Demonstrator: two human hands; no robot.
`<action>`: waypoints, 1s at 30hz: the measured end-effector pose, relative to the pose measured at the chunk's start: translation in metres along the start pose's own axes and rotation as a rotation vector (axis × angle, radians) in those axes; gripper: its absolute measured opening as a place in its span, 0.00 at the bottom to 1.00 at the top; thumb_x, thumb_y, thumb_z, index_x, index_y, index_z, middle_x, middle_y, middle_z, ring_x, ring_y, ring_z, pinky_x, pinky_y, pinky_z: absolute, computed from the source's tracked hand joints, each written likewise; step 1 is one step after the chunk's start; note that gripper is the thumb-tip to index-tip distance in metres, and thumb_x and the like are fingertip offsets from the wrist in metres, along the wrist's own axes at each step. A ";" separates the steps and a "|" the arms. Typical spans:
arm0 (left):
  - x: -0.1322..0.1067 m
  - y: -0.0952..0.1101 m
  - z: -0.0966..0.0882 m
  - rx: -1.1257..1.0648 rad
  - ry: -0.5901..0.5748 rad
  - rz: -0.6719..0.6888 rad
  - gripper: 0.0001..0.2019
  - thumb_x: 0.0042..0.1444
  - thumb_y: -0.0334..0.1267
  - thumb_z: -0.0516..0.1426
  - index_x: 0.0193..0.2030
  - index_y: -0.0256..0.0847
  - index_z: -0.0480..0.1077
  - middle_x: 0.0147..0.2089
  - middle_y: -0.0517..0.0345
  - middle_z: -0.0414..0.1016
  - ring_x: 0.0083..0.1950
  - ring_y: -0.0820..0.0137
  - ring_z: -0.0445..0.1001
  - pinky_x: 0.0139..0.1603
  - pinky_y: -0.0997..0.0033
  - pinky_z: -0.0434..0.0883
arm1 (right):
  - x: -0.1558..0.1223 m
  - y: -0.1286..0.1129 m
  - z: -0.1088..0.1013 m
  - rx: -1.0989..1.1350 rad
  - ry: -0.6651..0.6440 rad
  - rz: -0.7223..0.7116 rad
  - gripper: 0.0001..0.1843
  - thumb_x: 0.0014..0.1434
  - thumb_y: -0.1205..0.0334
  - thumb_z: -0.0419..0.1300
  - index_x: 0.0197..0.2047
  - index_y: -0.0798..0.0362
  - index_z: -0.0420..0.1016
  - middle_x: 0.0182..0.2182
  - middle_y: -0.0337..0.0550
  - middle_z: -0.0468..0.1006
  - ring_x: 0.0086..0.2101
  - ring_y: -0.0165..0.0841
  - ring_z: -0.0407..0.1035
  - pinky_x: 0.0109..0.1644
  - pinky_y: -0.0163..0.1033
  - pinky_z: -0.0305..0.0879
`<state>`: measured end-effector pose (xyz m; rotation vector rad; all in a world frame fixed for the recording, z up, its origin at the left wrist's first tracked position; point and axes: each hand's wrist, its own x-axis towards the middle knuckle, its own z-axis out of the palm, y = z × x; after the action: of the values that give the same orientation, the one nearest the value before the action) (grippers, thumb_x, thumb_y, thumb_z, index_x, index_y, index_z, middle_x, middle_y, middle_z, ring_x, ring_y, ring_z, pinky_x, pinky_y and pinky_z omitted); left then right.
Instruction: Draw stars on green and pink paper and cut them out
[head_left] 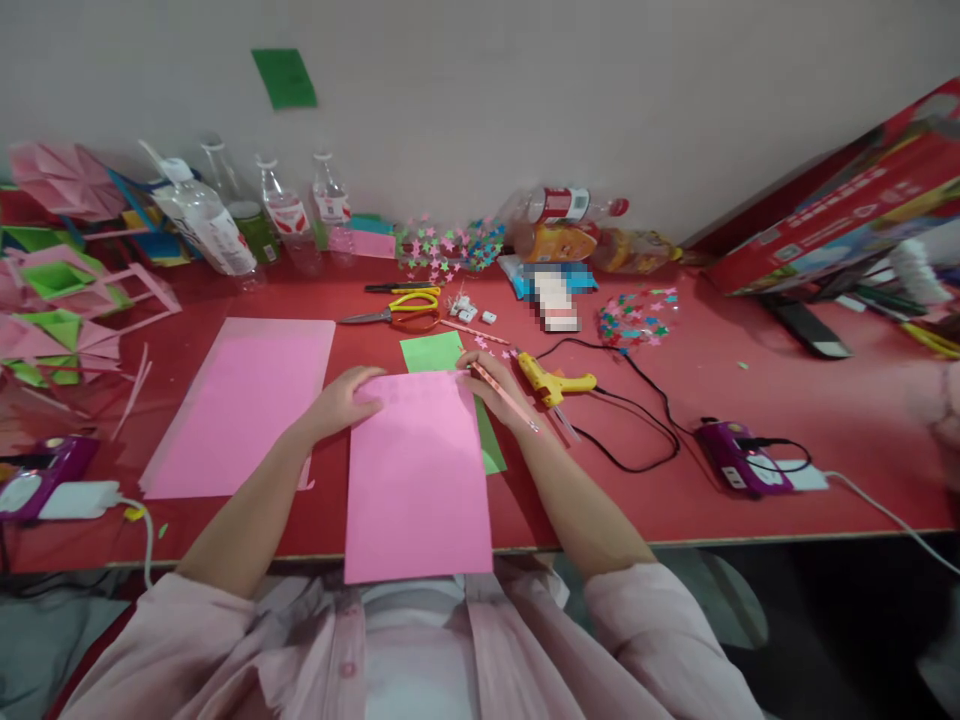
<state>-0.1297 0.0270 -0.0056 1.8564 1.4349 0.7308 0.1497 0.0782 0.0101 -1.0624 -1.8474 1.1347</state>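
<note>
Green paper [433,352] is partly hidden by a smooth pink sheet [418,480], pinched by the left hand [349,400]; a slim pencil [504,396] is clasped by the right hand [491,385].

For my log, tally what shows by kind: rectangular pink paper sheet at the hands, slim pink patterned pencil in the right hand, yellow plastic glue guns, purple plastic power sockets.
Rectangular pink paper sheet at the left hand: 1
Slim patterned pencil in the right hand: 1
Yellow plastic glue gun: 1
Purple plastic power sockets: 2
Total: 5
</note>
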 end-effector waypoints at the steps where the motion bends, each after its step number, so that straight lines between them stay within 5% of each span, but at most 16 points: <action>1: 0.000 -0.001 -0.004 -0.078 -0.024 -0.013 0.21 0.50 0.43 0.56 0.51 0.41 0.69 0.52 0.51 0.72 0.54 0.59 0.70 0.56 0.59 0.65 | 0.000 -0.002 0.000 0.024 0.026 0.010 0.08 0.54 0.59 0.58 0.38 0.50 0.68 0.34 0.37 0.70 0.35 0.32 0.63 0.42 0.38 0.60; 4: 0.000 -0.005 -0.016 -0.218 0.036 -0.106 0.13 0.48 0.41 0.56 0.40 0.39 0.72 0.41 0.55 0.75 0.44 0.63 0.73 0.48 0.63 0.68 | 0.003 0.000 0.001 0.098 0.089 0.038 0.11 0.54 0.56 0.59 0.39 0.50 0.68 0.34 0.39 0.70 0.35 0.33 0.65 0.39 0.39 0.62; 7: -0.002 -0.015 -0.033 -0.266 0.227 -0.203 0.14 0.46 0.41 0.57 0.40 0.39 0.72 0.41 0.57 0.75 0.43 0.65 0.72 0.46 0.67 0.68 | 0.007 0.008 -0.002 0.016 0.205 0.074 0.09 0.53 0.58 0.58 0.37 0.50 0.67 0.31 0.42 0.71 0.33 0.35 0.65 0.38 0.41 0.63; 11: -0.005 -0.026 -0.050 -0.311 0.331 -0.335 0.15 0.40 0.41 0.61 0.37 0.39 0.74 0.39 0.58 0.75 0.40 0.67 0.72 0.42 0.70 0.66 | 0.009 0.017 -0.004 -0.125 0.257 0.117 0.03 0.53 0.62 0.54 0.34 0.50 0.65 0.28 0.40 0.70 0.30 0.34 0.65 0.37 0.41 0.62; 17: -0.005 -0.019 -0.046 -0.452 0.253 -0.399 0.16 0.39 0.40 0.64 0.37 0.39 0.75 0.37 0.59 0.76 0.34 0.70 0.72 0.36 0.72 0.67 | 0.005 0.013 0.012 -0.220 0.167 0.050 0.05 0.52 0.63 0.53 0.34 0.50 0.66 0.28 0.39 0.70 0.29 0.32 0.65 0.35 0.38 0.62; 23: 0.001 -0.014 -0.029 -0.605 0.180 -0.380 0.16 0.40 0.38 0.64 0.39 0.39 0.75 0.35 0.61 0.76 0.32 0.73 0.71 0.36 0.73 0.68 | 0.002 -0.003 0.024 0.044 0.024 0.141 0.09 0.52 0.59 0.54 0.37 0.50 0.63 0.30 0.37 0.69 0.26 0.30 0.64 0.31 0.36 0.62; 30: 0.004 -0.007 -0.017 -0.642 0.193 -0.351 0.16 0.40 0.39 0.64 0.38 0.38 0.74 0.37 0.59 0.76 0.35 0.71 0.73 0.38 0.71 0.68 | 0.004 0.001 0.022 0.105 0.190 0.155 0.08 0.53 0.57 0.55 0.36 0.50 0.63 0.30 0.36 0.66 0.29 0.29 0.60 0.33 0.35 0.59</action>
<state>-0.1458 0.0344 -0.0008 1.0395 1.3765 1.0559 0.1293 0.0747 0.0015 -1.2249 -1.5632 1.1631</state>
